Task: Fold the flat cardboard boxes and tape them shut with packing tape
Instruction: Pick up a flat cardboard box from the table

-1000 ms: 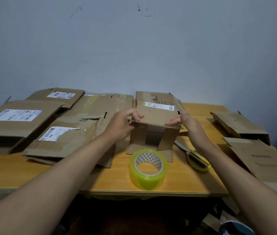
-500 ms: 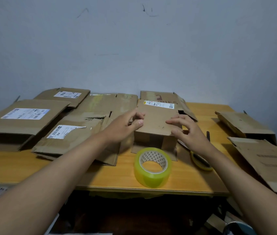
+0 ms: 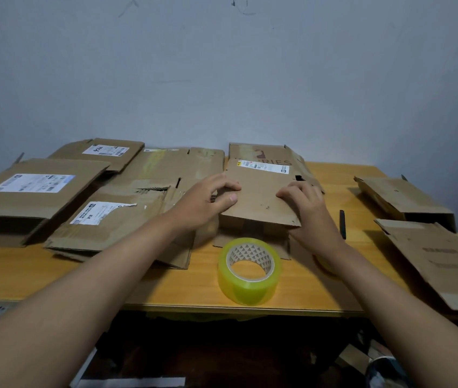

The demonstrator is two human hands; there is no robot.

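Note:
A small cardboard box (image 3: 258,191) with a white label lies at the table's middle, its top panel tilted low over the folded flaps beneath. My left hand (image 3: 205,201) grips the panel's left edge, thumb on top. On the panel's right side rests my right hand (image 3: 307,210), its bent fingers pressing down. A roll of yellowish clear packing tape (image 3: 249,271) stands flat just in front of the box, near the table's front edge. Neither hand touches it.
Several flat labelled cardboard boxes (image 3: 104,219) overlap on the left of the wooden table (image 3: 12,271). More flattened boxes (image 3: 443,256) lie at the right. Scissors (image 3: 342,224) lie under my right forearm, mostly hidden. A grey wall stands behind.
The box's top panel has come down from nearly upright to low and tilted. Both hands moved down with it, and my right hand now rests on top.

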